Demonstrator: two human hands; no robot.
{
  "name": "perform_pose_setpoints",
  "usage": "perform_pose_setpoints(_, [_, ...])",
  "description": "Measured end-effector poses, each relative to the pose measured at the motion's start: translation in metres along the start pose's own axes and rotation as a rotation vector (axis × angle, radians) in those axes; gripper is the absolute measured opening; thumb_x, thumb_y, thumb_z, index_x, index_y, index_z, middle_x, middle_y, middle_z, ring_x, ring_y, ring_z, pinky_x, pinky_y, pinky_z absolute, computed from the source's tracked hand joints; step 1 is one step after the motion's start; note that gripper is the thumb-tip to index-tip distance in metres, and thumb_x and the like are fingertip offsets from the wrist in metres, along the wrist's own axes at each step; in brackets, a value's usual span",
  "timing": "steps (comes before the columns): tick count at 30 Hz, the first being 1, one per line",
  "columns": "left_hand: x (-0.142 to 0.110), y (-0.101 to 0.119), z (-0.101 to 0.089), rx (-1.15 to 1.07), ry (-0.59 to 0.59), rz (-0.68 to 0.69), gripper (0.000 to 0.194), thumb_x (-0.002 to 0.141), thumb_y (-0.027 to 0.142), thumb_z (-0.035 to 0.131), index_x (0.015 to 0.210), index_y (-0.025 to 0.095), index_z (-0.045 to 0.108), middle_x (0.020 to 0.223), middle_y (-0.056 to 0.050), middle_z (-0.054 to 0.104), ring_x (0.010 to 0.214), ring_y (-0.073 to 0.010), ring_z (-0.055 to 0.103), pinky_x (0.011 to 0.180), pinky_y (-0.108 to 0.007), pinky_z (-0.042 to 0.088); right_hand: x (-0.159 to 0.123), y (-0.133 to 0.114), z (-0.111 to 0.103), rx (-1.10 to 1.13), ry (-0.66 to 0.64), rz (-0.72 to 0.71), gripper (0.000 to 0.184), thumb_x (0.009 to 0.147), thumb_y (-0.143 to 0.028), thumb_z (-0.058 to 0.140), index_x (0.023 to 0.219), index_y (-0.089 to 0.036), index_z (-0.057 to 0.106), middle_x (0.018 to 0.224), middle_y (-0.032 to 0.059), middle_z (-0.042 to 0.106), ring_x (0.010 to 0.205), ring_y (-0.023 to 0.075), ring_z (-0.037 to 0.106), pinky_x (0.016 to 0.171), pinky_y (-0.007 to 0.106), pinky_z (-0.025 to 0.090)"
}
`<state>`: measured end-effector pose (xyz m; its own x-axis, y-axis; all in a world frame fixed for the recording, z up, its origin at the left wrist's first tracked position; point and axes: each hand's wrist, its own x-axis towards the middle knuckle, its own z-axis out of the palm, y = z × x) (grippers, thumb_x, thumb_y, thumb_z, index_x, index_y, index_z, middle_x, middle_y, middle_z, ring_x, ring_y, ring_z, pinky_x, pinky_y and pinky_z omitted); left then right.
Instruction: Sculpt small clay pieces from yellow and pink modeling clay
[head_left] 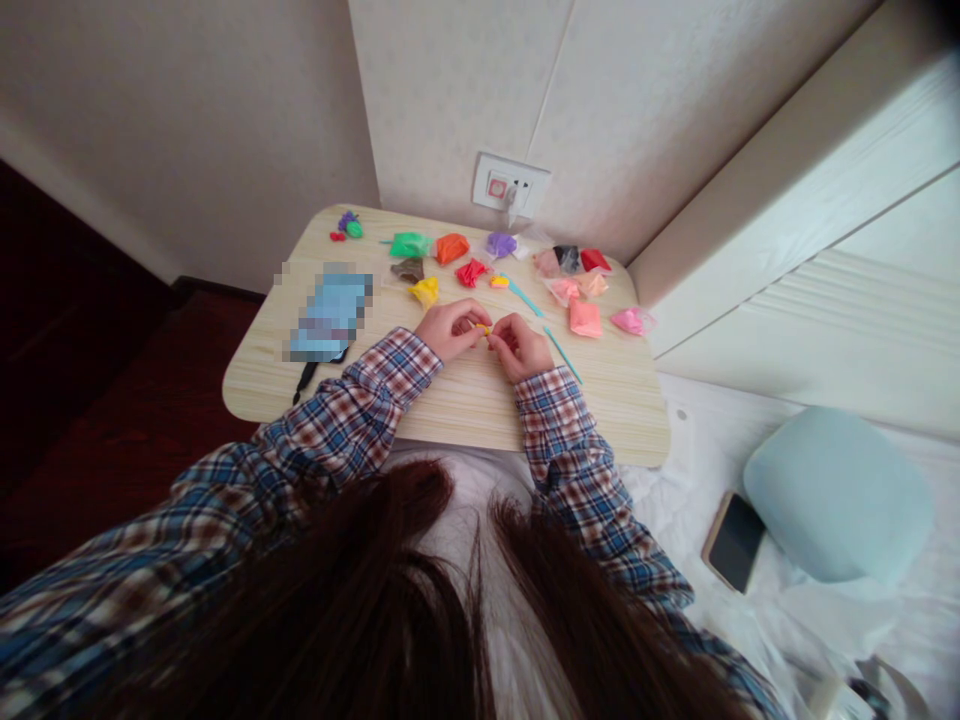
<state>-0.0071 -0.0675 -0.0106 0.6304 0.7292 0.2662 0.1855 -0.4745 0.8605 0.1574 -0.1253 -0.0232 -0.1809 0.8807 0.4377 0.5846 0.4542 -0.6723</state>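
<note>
Head view, clock referenced to the hands, 12 = toward the wall. Small yellow piece [485, 330] is held over the near-middle of the bench [457, 405], between left hand [450, 332] and right hand [523, 350]. Fingers of both are closed in a pinch: its left end is gripped by the left, its right end by the right. Exact shape is partly hidden by fingertips.

Yellow-orange piece [499, 282] is seen lying just past the hands at 12. Blue tool [525, 297] is laid at 1–2, blue stick [562, 355] at 3–4, near the right wrist. Yellow bag [424, 291] is placed at 10, red bag [472, 272] at 11–12, green bag [411, 245] at 10–11, orange bag [451, 248] and purple bag [501, 245] at 11 and 12. Coral bag [585, 318] and pink bag [632, 320] are set at 3. Pixelated device [330, 315] is propped or laid at 9, can't tell which. Phone [735, 542] is left at 4, off the bench, on white bedding [712, 425].
</note>
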Motion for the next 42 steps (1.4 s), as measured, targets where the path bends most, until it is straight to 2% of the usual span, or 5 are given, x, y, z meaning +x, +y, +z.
perform_pose_setpoints(10, [-0.001,0.004,0.0,-0.044,0.001,0.025,0.017,0.086,0.024,0.054,0.095,0.01,0.055,0.083,-0.002,0.059,0.063,-0.0095,0.057,0.059,-0.025,0.051,0.0,0.004,0.002,0.021,-0.014,0.038,0.036,0.09,-0.05,0.045,0.095,-0.014,0.048,0.07,-0.0009,0.053,0.053,0.0097,0.049,0.047,0.022,0.04])
perform_pose_setpoints(26, [-0.001,0.001,0.001,-0.022,-0.023,-0.022,0.016,0.086,0.024,0.054,0.095,0.01,0.055,0.083,-0.002,0.059,0.062,-0.0093,0.057,0.058,-0.024,0.051,0.0,0.007,0.0,-0.042,-0.031,0.029,0.03,0.092,-0.043,0.047,0.093,-0.013,0.052,0.069,-0.0019,0.052,0.052,0.0089,0.049,0.05,0.022,0.043])
perform_pose_setpoints(42, [0.0,-0.007,0.002,0.005,-0.034,-0.025,0.018,0.087,0.025,0.053,0.096,0.01,0.055,0.084,-0.003,0.059,0.064,-0.0098,0.057,0.058,-0.025,0.051,0.0,0.008,0.001,-0.055,-0.056,0.017,0.03,0.091,-0.043,0.049,0.091,-0.013,0.053,0.071,-0.0014,0.052,0.055,0.0094,0.05,0.051,0.023,0.043])
